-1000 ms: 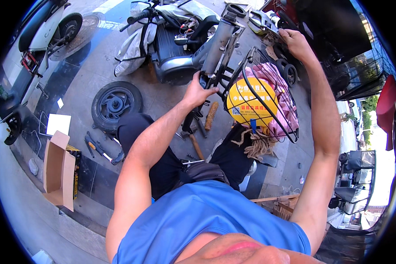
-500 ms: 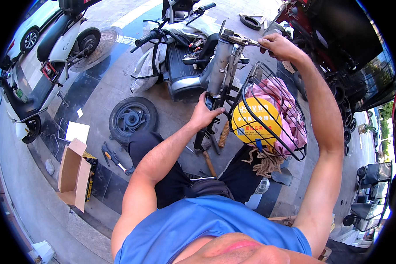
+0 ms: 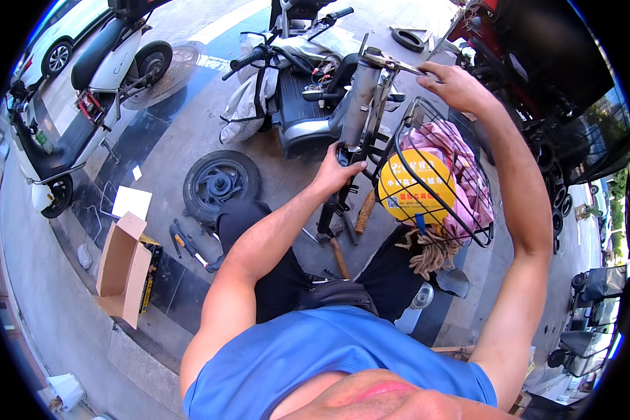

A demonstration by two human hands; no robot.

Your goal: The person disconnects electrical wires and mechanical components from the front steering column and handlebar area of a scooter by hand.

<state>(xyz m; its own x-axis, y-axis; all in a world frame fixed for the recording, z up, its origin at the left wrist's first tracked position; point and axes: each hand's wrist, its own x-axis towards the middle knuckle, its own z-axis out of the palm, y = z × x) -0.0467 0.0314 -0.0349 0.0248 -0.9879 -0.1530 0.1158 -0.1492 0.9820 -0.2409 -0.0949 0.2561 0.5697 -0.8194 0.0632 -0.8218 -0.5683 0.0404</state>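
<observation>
My left hand [image 3: 337,170] is closed round the lower part of a scooter's front fork [image 3: 335,203], just below a grey metal tube [image 3: 360,98]. At the tube's top end, a flat metal wrench [image 3: 397,64] reaches out to the right. My right hand [image 3: 455,85] has its fingers closed at the free end of that wrench. Beside the fork hangs a black wire basket [image 3: 484,210] holding a pink cloth [image 3: 469,185], with a round yellow sign [image 3: 416,185] on its near side.
The scooter body [image 3: 304,105] lies behind. A loose wheel [image 3: 220,185], an open cardboard box [image 3: 124,269] and pliers [image 3: 192,246] are on the left. A wooden-handled hammer [image 3: 339,257] lies between my legs, with rope strands [image 3: 432,255] under the basket. A white scooter [image 3: 105,77] stands farther left.
The whole scene has shifted slightly right and down in the picture. Both hands keep their places on the fork and the wrench.
</observation>
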